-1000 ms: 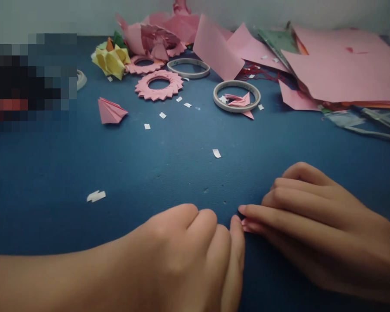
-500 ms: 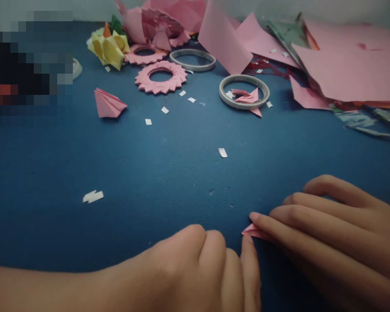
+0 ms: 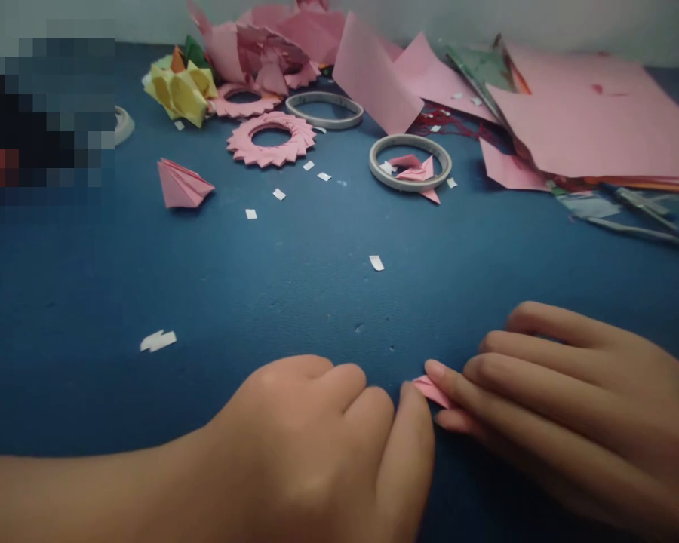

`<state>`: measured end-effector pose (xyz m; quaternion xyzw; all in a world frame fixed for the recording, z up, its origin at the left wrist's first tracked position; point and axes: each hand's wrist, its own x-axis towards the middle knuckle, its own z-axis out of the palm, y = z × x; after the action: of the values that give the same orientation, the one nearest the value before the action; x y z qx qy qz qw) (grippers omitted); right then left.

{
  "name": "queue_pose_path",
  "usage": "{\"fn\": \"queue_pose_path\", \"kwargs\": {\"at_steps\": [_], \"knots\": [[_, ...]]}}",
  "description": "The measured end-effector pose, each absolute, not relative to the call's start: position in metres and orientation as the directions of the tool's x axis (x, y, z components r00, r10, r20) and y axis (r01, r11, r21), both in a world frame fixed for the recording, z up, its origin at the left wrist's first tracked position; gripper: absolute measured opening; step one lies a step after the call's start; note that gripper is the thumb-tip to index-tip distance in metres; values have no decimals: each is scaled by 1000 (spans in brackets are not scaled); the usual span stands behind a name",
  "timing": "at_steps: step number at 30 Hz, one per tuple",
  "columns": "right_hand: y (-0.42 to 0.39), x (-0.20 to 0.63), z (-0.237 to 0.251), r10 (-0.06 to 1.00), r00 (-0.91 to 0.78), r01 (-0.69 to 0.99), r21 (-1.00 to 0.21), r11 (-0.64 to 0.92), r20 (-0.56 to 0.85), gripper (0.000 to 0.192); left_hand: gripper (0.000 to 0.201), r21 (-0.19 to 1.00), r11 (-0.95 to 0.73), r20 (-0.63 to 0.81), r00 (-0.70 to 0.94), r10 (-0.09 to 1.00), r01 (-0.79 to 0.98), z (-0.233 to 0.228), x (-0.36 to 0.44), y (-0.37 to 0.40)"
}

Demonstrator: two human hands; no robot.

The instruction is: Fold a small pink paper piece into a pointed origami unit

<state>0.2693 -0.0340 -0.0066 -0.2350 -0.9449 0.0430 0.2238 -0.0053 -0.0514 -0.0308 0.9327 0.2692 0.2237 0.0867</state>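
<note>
The right hand point(image 3: 571, 407) lies flat on a blue table point(image 3: 260, 302), fingers stretched out and together, pinning a small folded pink paper point(image 3: 427, 390) under its forefinger. The left hand point(image 3: 322, 445) is curled into a loose fist, its forefinger tip touching the same paper from the other side. Beyond the paper, farther up the table, lies a white tape ring point(image 3: 410, 162) with pink scraps inside; left of the ring sits a toothed pink paper wreath point(image 3: 271, 140), and right of it loose pink sheets point(image 3: 600, 113).
</note>
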Motion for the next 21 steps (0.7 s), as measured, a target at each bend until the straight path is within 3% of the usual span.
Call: {"fn": "queue_pose_path", "kwargs": {"at_steps": [3, 7, 10, 12, 15, 18, 21], "knots": [[-24, 267, -7, 401, -820, 373, -148, 916, 409, 28, 21, 321, -826, 373, 740, 560, 463, -28, -6, -44], [-18, 268, -8, 452, -806, 398, -215, 892, 382, 37, 17, 393, -795, 379, 707, 598, 462, -22, -7, -31], [-19, 266, -9, 503, -748, 435, -252, 864, 433, 32, 31, 486, -757, 401, 658, 638, 437, -15, -4, -21], [-20, 264, -9, 560, -692, 463, -315, 828, 455, 25, 38, 603, -693, 365, 635, 681, 396, -9, -1, -16], [-20, 262, -5, 656, -636, 456, -488, 744, 406, 21, 31, 760, -557, 259, 631, 732, 334, -2, 1, -13], [-18, 263, 1, 716, -622, 407, -650, 642, 317, 17, 25, 826, -474, 196, 635, 748, 304, 0, 2, -14], [-15, 264, 3, 720, -626, 373, -695, 615, 301, 20, 25, 833, -460, 177, 640, 748, 307, 1, 2, -15]]}}
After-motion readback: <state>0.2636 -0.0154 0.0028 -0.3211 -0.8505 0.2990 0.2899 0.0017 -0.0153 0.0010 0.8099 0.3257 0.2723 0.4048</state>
